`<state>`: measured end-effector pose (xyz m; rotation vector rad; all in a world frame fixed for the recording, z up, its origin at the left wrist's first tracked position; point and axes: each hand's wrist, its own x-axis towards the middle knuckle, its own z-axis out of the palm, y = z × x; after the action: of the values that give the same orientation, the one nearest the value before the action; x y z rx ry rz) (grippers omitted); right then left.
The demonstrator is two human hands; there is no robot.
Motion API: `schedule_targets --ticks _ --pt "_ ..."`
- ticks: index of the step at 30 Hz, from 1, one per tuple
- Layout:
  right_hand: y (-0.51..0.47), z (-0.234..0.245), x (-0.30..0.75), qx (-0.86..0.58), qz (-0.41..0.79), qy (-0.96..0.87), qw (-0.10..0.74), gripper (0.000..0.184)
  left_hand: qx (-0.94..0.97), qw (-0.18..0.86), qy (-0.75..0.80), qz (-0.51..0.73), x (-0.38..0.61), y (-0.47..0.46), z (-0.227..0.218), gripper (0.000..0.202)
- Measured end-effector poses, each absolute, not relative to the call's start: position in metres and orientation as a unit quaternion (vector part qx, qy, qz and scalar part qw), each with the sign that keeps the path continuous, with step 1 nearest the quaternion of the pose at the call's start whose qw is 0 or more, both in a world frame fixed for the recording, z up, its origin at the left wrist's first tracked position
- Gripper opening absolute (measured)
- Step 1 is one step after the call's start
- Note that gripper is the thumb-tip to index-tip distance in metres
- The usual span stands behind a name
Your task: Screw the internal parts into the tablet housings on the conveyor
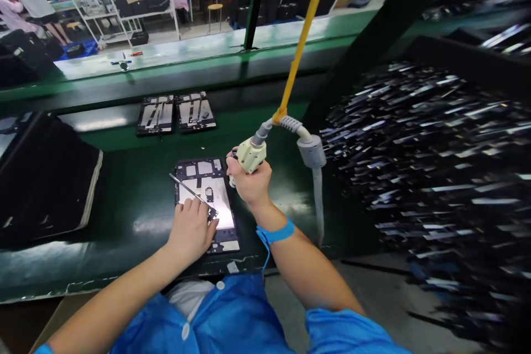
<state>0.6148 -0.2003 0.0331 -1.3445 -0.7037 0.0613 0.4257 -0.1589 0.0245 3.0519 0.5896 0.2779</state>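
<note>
A flat tablet panel with a black frame and silvery plates lies on the green bench in front of me. On its lower part rests my left hand, fingers curled and close together; what they hold, if anything, is hidden. Beside these fingertips are a small dark part and a thin metallic strip slanting across the panel. My right hand is wrapped round a cream corded tool just past the panel's upper right edge. Its working tip is mostly hidden.
A yellow strap and a grey cable run from the tool. Two similar panels lie farther back. Left stands a dark stack; right, a large mass of blurred, tightly packed dark panels. A blue wristband circles my right wrist.
</note>
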Motion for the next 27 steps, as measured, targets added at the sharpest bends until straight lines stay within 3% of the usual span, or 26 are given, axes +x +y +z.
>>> schedule_targets --ticks 3,8,14,27 --pt "-0.201 0.033 0.615 -0.604 0.027 -0.326 0.727 0.022 0.984 0.027 0.157 0.084 0.424 -0.156 0.027 0.014" --pt "-0.203 0.036 0.612 -0.608 0.029 -0.336 0.719 0.021 0.977 0.155 0.026 0.142 0.385 -0.148 0.039 0.014" --pt "-0.202 0.037 0.610 -0.605 0.030 -0.340 0.720 0.024 0.969 0.141 -0.059 0.192 0.356 -0.157 0.020 0.025" --pt "-0.204 0.041 0.614 -0.606 0.022 -0.327 0.725 0.023 0.958 0.141 -0.001 0.248 0.355 -0.171 -0.001 0.029"
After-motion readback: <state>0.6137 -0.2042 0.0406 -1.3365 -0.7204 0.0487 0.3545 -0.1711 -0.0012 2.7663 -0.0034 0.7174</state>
